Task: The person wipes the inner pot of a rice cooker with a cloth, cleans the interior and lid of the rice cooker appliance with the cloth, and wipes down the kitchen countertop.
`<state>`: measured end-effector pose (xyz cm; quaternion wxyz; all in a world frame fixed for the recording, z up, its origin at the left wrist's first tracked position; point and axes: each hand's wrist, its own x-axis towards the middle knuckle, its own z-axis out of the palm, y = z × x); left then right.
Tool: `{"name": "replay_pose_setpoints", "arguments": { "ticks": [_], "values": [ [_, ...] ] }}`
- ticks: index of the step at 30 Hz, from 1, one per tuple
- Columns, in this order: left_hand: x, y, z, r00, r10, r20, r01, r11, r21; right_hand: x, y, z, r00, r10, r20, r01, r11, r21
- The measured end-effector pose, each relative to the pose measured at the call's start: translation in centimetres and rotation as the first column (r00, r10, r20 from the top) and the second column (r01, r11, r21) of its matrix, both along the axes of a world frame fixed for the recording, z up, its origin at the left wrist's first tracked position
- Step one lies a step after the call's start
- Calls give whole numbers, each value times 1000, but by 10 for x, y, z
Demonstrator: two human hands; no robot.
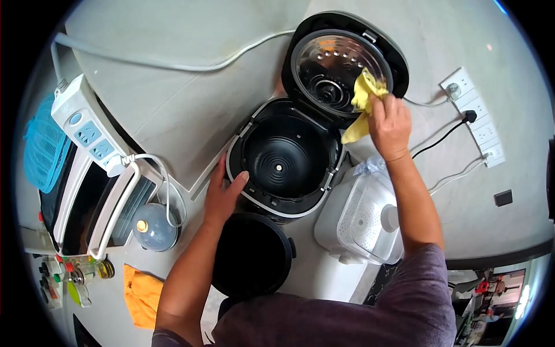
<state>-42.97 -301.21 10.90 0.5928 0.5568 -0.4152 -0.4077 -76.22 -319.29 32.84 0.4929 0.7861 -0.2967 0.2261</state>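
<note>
A black rice cooker (283,153) stands with its lid (338,75) raised, showing the shiny metal inner plate. Its heating well holds no pot, and a small round sensor shows in the middle. My right hand (390,124) grips a yellow cloth (365,95) against the right side of the lid's metal plate. My left hand (224,194) rests on the cooker's left front rim, thumb on the edge and fingers along the outer wall. Just below, close to my body, sits a dark inner pot (252,254), partly hidden by my left forearm.
A translucent steamer-like container (364,217) is right of the cooker. Plugs and cords run to a wall power strip (474,118). On the left are another power strip (89,124), an oven-like appliance (87,199), a grey-blue rounded object (156,226), an orange cloth (141,295) and several bottles (78,272).
</note>
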Motion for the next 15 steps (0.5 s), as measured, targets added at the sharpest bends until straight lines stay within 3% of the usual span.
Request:
{"name": "replay_pose_setpoints", "arguments": {
  "ticks": [3, 6, 12, 13, 15],
  "values": [
    [0, 0, -2, 1000, 15, -20, -14, 1000, 4, 5, -2, -44, 997, -82, -9, 82, 984, 156],
    [-1, 2, 6, 1000, 15, -21, -15, 1000, 19, 28, -7, -76, 982, -131, -139, 161, 958, 238],
    [-1, -1, -4, 999, 35, -18, -34, 999, 19, 44, -23, -86, 993, 102, -53, -77, 935, 346],
    [-1, -1, -3, 999, 38, -24, -37, 999, 20, 48, -13, -71, 986, 152, 68, -166, 899, 404],
    [-1, 1, -1, 999, 37, -17, -37, 999, 6, 54, -1, -42, 985, 147, 94, -170, 926, 337]
  ]
}}
